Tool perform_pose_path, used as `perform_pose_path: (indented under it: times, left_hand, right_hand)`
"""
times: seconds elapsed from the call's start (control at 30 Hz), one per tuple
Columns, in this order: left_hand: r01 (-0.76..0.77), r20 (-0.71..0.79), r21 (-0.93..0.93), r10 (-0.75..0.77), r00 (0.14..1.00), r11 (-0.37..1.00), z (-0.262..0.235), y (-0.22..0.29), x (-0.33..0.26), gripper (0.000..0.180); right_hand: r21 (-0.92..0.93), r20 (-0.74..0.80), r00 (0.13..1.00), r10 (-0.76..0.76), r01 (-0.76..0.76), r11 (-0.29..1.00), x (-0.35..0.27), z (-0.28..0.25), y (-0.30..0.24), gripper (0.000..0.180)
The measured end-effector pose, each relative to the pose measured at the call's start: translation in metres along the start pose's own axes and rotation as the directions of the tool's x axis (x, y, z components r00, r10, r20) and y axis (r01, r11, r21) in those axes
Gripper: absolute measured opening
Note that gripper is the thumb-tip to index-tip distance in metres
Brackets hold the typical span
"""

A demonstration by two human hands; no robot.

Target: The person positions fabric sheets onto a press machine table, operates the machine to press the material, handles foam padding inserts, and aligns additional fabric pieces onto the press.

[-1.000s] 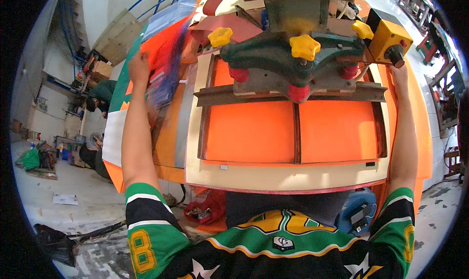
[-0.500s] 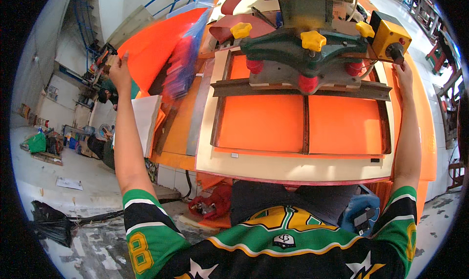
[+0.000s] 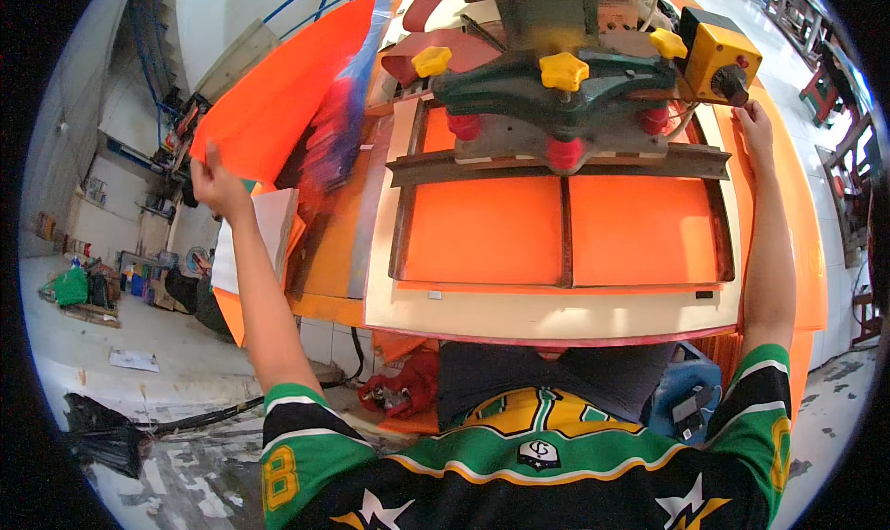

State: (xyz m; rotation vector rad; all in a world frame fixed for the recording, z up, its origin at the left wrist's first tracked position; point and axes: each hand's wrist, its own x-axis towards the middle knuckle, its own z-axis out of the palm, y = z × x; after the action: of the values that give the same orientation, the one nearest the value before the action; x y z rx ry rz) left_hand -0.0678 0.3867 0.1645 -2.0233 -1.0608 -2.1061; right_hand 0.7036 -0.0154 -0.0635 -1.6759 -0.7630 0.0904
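Observation:
My left hand (image 3: 215,179) is raised out to the left and grips the lower corner of a large orange sheet (image 3: 278,94), which has a blurred blue and red print on its right part. My right hand (image 3: 756,127) reaches forward and rests on the far right edge of the printing table, just below a yellow control box (image 3: 716,62). Between my arms lies a framed orange printing screen (image 3: 561,229) on a cream board (image 3: 556,312). A green press head (image 3: 556,103) with yellow and red knobs sits over the screen's far side.
A stack of white and orange sheets (image 3: 269,242) stands left of the table, under the lifted sheet. A red object and cables (image 3: 394,391) lie on the floor below the table. A blue item (image 3: 686,400) sits by my right hip. Workshop clutter (image 3: 83,284) fills the far left.
My left hand has swung the orange sheet away from the table toward the left and lifted it clear. My right hand has stayed by the yellow box.

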Motion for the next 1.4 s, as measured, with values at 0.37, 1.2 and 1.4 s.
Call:
perform_pose_path:
  times: [0.37, 1.2, 1.4]
  left_hand:
    - [-0.09, -0.285, -0.352, -0.015, 0.958, 0.932, -0.106, 0.063, -0.079, 0.026]
    - [-0.347, 0.413, -0.633, 0.681, 0.605, 0.692, -0.161, 0.201, -0.161, 0.022]
    - [-0.2, 0.343, -0.772, 0.661, 0.668, 0.603, -0.136, 0.209, -0.185, 0.017]
  right_hand:
    - [-0.061, -0.018, 1.0, -0.002, 0.001, 0.998, -0.01, 0.002, -0.016, 0.019]
    - [-0.25, 0.388, 0.921, 0.029, 0.075, 0.965, -0.013, 0.004, -0.054, 0.033]
    - [-0.316, 0.32, 0.941, 0.113, -0.007, 0.949, -0.047, -0.015, -0.088, 0.037]
